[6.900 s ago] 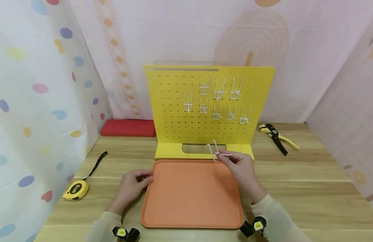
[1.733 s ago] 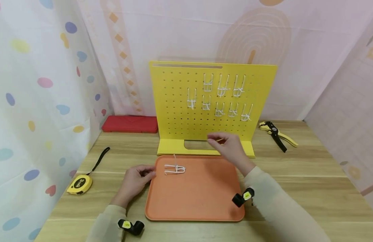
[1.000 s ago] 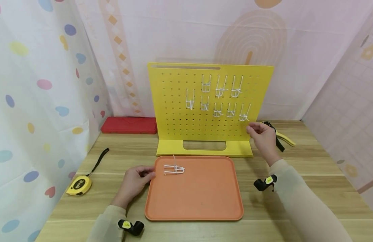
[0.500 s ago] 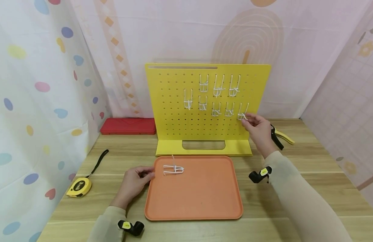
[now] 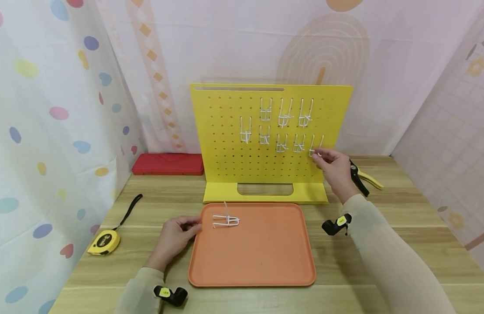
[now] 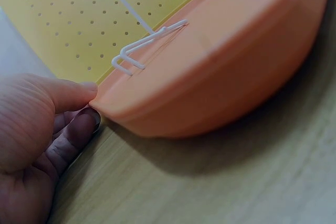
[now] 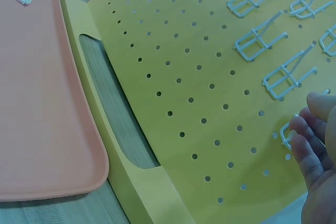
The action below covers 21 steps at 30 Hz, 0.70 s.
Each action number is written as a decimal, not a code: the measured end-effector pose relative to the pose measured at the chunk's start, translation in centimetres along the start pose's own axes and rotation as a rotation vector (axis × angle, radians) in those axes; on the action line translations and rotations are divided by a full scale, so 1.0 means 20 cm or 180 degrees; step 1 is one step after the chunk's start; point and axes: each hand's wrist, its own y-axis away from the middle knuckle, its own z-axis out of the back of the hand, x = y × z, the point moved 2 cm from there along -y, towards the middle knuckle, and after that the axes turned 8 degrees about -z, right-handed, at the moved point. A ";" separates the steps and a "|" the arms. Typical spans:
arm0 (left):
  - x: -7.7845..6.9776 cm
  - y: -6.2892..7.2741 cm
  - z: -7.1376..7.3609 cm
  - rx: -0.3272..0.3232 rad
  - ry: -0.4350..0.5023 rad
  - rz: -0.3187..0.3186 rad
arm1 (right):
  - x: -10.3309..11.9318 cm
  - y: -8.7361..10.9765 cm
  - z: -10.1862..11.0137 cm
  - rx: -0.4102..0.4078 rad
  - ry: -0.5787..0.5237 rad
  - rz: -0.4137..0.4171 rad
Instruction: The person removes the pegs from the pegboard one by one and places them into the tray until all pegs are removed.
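A yellow pegboard (image 5: 226, 150) stands upright at the back with several white wire hooks hung on it. My right hand (image 5: 338, 172) pinches the lowest, rightmost pegboard hook (image 7: 285, 136), which is still at the board; the fingers hide much of it. In front of the board lies an orange tray (image 5: 253, 255). Another white hook (image 5: 227, 220) rests near its upper left corner, prong pointing up. My left hand (image 5: 173, 240) grips the tray's left rim, with the thumb on top and a finger beneath in the left wrist view.
A red case (image 5: 168, 164) sits left of the pegboard. A yellow tape measure (image 5: 104, 242) with a black strap lies at the table's left. Behind the right hand, a black and yellow wire stripper (image 5: 359, 176) is partly covered.
The hook earlier held over the tray by the right hand now lies in the tray. That hand has since swung right, then in to the lower right hook. The left hand stays put.
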 end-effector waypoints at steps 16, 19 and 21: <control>-0.01 0.00 0.00 -0.0027 -0.0016 -0.0055 | 0.01 0.00 0.01 0.0035 -0.0155 -0.0159; -0.01 0.00 0.00 -0.0032 -0.0007 -0.0066 | 0.01 0.01 0.01 0.0050 -0.0219 -0.0143; -0.01 0.00 0.00 -0.0025 0.0007 -0.0065 | 0.02 0.01 0.02 0.0051 -0.0236 -0.0117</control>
